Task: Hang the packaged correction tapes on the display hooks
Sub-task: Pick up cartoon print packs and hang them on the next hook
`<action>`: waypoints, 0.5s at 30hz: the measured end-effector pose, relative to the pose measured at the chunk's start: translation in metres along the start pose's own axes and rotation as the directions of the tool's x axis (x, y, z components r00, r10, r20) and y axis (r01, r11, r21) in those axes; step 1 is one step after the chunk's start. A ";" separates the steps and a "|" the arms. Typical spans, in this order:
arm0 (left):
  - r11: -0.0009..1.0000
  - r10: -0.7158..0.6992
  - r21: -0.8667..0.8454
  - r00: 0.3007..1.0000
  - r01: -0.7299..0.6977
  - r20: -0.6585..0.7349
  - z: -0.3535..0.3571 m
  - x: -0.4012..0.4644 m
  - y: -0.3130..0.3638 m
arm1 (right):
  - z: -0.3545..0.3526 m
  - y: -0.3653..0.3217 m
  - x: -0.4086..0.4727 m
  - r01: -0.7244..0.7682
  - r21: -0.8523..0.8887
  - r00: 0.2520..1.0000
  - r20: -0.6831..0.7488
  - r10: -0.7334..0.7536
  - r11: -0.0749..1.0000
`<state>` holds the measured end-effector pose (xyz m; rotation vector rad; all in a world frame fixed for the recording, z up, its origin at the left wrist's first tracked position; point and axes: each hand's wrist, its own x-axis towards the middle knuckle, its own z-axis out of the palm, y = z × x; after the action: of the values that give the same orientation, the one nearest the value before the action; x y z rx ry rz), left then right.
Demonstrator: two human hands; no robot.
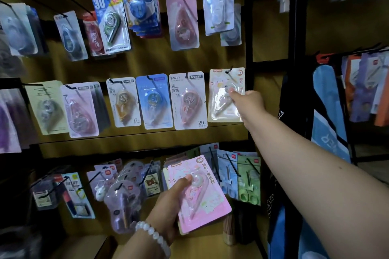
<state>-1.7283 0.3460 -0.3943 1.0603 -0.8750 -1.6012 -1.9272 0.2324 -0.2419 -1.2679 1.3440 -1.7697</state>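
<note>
My right hand [247, 102] reaches up to the middle row and pinches the right edge of a cream packaged correction tape [223, 99] that hangs on a black display hook [229, 70]. My left hand [170, 200], with a white bead bracelet at the wrist, grips a small stack of packaged correction tapes with a pink one [202, 193] on top, held low in front of the bottom row, thumb on the clear blister.
Three rows of black hooks on a brown board carry many other packaged tapes [187, 99]. A black upright post [249, 27] bounds the board on the right. Blue bags [328, 122] and more hanging goods fill the right side. A wooden shelf [202, 246] lies below.
</note>
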 end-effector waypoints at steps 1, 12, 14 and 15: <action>1.000 0.005 0.003 1.000 -0.005 0.000 -0.001 0.001 -0.001 | 0.003 0.002 0.005 -0.006 -0.028 1.000 -0.010 0.006 1.000; 1.000 0.026 0.012 0.999 -0.026 -0.043 -0.007 0.006 -0.014 | 0.007 0.057 -0.062 0.112 -0.170 0.978 -0.154 -0.139 0.979; 0.999 0.032 0.010 0.998 -0.031 -0.046 -0.009 0.008 -0.017 | 0.008 0.072 -0.088 0.010 -0.130 1.000 0.025 -0.006 0.991; 0.999 0.039 0.005 0.998 -0.039 -0.039 -0.011 0.008 -0.018 | 0.009 0.082 -0.100 -0.055 -0.140 0.989 0.131 0.074 0.989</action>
<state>-1.7253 0.3421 -0.4163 1.0681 -0.8682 -1.5414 -1.8885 0.2881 -0.3523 -1.3757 1.4307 -1.5408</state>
